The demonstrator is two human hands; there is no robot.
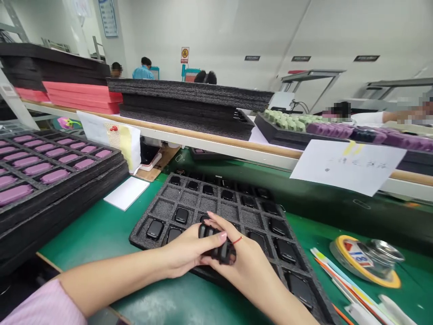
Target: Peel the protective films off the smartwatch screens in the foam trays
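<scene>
Black rectangular devices (217, 246) sit gripped between left hand (186, 250) and right hand (240, 262).

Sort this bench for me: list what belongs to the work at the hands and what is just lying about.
At the hands: the left hand; the right hand; the small black rectangular units held between them; the black foam tray beneath, with more units in its cells.

Lying about: the stacked foam trays of pink pieces; the white pad; the yellow-rimmed tape roll; the paper sheet.
</scene>
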